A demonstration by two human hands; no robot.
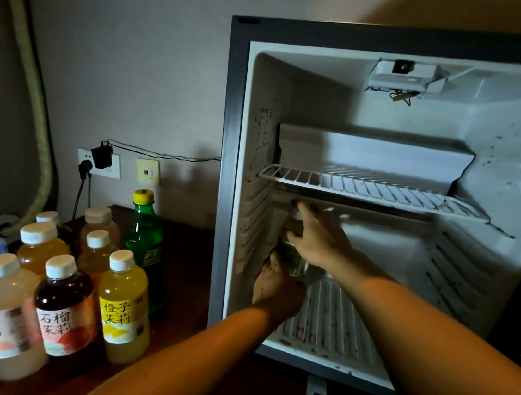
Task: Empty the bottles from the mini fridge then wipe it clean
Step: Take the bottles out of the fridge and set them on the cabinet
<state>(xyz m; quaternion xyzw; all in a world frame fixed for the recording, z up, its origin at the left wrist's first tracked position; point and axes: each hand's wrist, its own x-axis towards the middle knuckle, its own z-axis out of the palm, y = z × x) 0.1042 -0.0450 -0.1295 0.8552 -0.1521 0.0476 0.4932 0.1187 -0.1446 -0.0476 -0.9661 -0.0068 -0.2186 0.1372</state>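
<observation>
Mini fridge (383, 213), door open: I see both hands inside, under the wire shelf (372, 190). Left hand (276, 290) curled round the base of a green bottle (291, 257); right hand (316, 238) wrapped near its neck (both grips closed on it). Tabletop (185, 253), beside the fridge: removed bottles (70, 271) clustered upright.
</observation>
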